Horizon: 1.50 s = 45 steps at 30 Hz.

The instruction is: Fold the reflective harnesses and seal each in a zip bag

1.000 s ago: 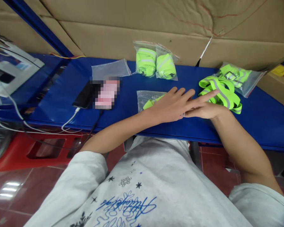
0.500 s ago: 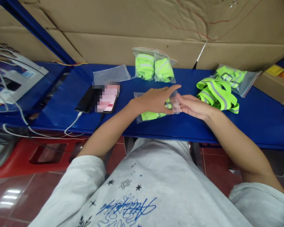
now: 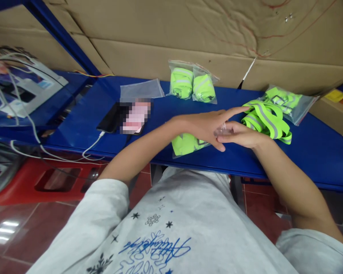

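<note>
A clear plastic bag (image 3: 185,145) with a neon-yellow reflective strap inside lies near the table's front edge. My left hand (image 3: 206,124) rests over it with fingers stretched to the right and thumb pointing down, hiding much of the bag. At the bag's right end, my right hand (image 3: 241,134) pinches the crumpled plastic between thumb and fingers. Just behind the right hand is a loose neon-yellow strap (image 3: 270,118) with a grey stripe, folded in loops. Another bagged strap (image 3: 286,99) with a buckle lies behind that one.
Two bagged rolled straps (image 3: 181,83) stand at the back against the cardboard wall (image 3: 160,47). An empty clear bag (image 3: 143,90) lies left of them. Nearer are a phone (image 3: 135,118) and a black device (image 3: 110,118) with a white cable. Cables and a white box (image 3: 42,82) sit far left.
My left hand has slid right and lowered its thumb over the bag's end. My right hand still pinches there. The whole view has shifted slightly.
</note>
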Motion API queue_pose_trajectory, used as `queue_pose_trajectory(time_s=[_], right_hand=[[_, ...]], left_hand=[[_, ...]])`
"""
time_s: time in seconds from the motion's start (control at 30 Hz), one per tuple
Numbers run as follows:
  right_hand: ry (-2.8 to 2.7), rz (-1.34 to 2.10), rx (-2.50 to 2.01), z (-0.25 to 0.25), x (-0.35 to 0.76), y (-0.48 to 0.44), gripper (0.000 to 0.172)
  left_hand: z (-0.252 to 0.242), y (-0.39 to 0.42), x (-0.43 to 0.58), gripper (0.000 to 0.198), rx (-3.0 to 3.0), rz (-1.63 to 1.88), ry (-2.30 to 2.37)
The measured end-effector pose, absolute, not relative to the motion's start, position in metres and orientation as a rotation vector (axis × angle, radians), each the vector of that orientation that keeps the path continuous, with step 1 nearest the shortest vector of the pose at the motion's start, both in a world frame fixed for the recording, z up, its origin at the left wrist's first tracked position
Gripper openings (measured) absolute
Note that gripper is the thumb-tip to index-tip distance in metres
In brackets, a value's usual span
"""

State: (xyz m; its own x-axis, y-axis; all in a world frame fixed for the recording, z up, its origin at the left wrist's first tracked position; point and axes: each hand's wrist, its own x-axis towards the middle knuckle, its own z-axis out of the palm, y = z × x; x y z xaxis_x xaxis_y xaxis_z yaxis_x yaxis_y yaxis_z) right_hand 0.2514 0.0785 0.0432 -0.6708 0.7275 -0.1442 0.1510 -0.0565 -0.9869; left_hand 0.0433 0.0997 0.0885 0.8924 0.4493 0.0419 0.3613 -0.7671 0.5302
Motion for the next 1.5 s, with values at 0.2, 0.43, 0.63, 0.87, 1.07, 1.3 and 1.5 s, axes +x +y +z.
queue_pose_trajectory(time_s=[0.2, 0.43, 0.63, 0.87, 1.07, 1.3, 1.5], right_hand=[[-1.744, 1.335, -1.03, 0.036, 0.251, 0.084, 0.045], [-1.933, 0.726, -1.117, 0.061, 0.259, 0.084, 0.033], [-2.01, 0.461, -1.099, 0.07, 0.262, 0.091, 0.047], [-1.701, 0.616, -1.179, 0.042, 0.25, 0.086, 0.031], [-1.539, 0.725, -1.096, 0.04, 0.245, 0.08, 0.038], [-1.346, 0.92, -1.058, 0.03, 0.24, 0.089, 0.049], [-1.322, 0.963, -1.075, 0.029, 0.238, 0.088, 0.048]], left_hand=[[0.084, 0.14, 0.003, 0.083, 2.076, 0.257, 0.718], [0.049, 0.148, 0.002, 0.049, 1.4, 0.539, 0.627], [0.05, 0.146, 0.005, 0.039, 1.178, 0.786, 0.55], [0.061, 0.139, -0.003, 0.034, 1.458, 0.911, 0.701], [0.062, 0.139, 0.003, 0.035, 1.33, 0.997, 0.738], [0.052, 0.144, 0.013, 0.032, 1.234, 1.204, 0.741], [0.045, 0.147, 0.017, 0.027, 1.209, 1.32, 0.729]])
